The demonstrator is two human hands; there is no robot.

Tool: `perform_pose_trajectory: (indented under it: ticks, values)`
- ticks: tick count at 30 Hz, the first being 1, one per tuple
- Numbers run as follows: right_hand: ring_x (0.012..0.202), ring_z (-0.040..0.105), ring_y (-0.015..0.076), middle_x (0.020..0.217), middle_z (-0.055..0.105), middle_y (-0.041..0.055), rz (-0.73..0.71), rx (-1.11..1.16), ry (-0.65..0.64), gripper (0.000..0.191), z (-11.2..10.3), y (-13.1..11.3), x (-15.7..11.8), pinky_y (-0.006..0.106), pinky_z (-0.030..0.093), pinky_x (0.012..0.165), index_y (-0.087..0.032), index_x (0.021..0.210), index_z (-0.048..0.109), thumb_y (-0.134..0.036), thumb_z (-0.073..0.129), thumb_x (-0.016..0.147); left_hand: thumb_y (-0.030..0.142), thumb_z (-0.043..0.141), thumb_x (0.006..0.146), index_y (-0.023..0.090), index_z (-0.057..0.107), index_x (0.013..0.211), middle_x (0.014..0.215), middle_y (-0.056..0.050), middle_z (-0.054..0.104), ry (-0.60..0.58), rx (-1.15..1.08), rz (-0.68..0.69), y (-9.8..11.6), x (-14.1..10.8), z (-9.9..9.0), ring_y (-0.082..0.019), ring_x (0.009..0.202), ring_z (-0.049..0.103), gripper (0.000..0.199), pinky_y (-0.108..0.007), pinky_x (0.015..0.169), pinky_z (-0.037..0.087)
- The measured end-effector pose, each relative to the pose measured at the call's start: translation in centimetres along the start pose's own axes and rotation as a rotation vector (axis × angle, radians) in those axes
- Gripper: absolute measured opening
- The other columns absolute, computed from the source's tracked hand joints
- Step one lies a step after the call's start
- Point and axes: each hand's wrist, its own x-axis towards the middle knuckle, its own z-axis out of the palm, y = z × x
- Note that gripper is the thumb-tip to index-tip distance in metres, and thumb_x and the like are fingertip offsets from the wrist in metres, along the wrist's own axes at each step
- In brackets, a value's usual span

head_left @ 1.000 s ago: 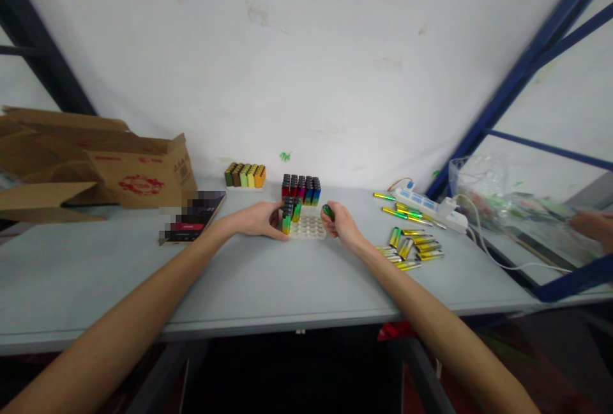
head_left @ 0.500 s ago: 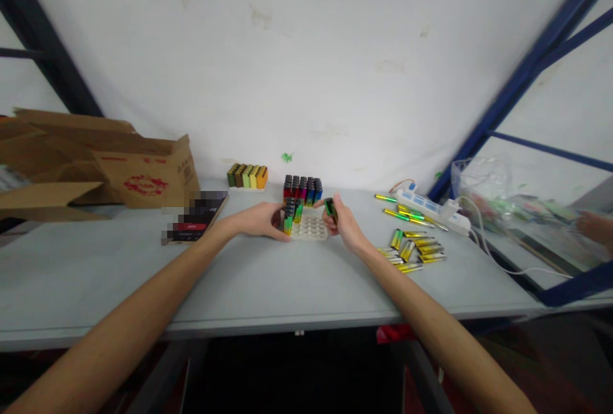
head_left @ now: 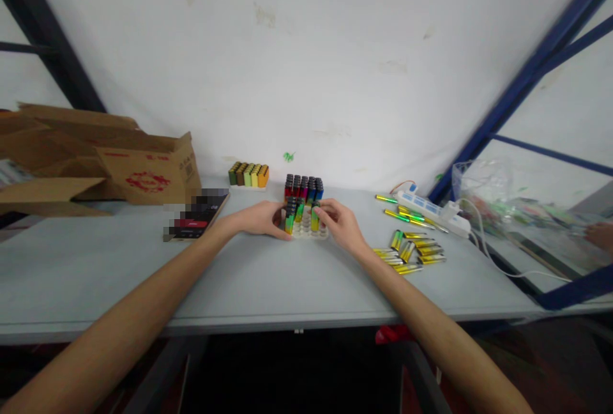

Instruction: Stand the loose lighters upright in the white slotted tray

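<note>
A pale plastic tray with rows of round sockets lies on the table in front of me. Green-and-yellow lighters with black tops stand upright in its left part. My left hand is closed around the tray's left end, thumb in front and fingers behind, against the lighters. Between the thumb and fingers of my right hand is another green-and-yellow lighter, upright over the tray's sockets. Whether its base sits in a socket I cannot tell.
Behind the tray stands a block of red, purple and blue lighters; another lighter set is further left. Loose lighters lie right, near a power strip. A phone-like dark slab and cardboard box are left. Another person's hand shows far right.
My right hand has turned the lighter from tilted to upright and brought it left and down over the tray. The left hand keeps its place at the tray's left end.
</note>
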Motion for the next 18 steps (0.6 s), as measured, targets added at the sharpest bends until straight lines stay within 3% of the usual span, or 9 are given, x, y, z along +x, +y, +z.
perform_pose_trajectory:
  ticks: [3,8,13,18]
  values:
    - [0.068,0.071,0.0176,0.076,0.072,0.0023,-0.015,0.053,-0.050,0.035,0.5,-0.1,-0.1,0.030,0.056,0.067,-0.019,0.110,0.064,-0.050,0.060,0.095,0.065,0.078,0.066,0.018,0.062,0.116,0.080,0.000,0.064,0.007,0.010,0.008,0.0,0.0,0.0,-0.019,0.070,0.058,0.070,-0.027,0.062,0.040]
    - [0.077,0.074,0.0193,0.089,0.074,0.0056,-0.031,0.091,-0.044,0.033,1.3,0.4,-0.1,0.032,0.060,0.072,-0.019,0.110,0.065,-0.048,0.063,0.094,0.067,0.078,0.064,0.017,0.063,0.111,0.078,0.000,0.064,0.012,0.028,-0.008,0.2,0.1,0.0,-0.019,0.069,0.058,0.070,-0.028,0.061,0.039]
    - [0.083,0.072,0.0182,0.102,0.073,0.0089,-0.170,-0.138,-0.038,0.027,1.2,1.0,0.4,0.031,0.060,0.075,-0.019,0.113,0.067,-0.041,0.058,0.098,0.067,0.077,0.065,0.018,0.061,0.106,0.076,0.000,0.063,0.020,0.047,-0.005,0.4,0.0,0.0,-0.019,0.067,0.058,0.066,-0.028,0.060,0.040]
    - [0.088,0.068,0.0189,0.101,0.072,0.0097,-0.306,-0.357,-0.116,0.022,1.4,0.8,1.7,0.032,0.055,0.082,-0.017,0.113,0.066,-0.032,0.056,0.101,0.067,0.076,0.066,0.018,0.060,0.103,0.076,0.000,0.062,0.024,0.067,-0.012,0.5,0.0,0.0,-0.020,0.068,0.059,0.064,-0.028,0.061,0.041]
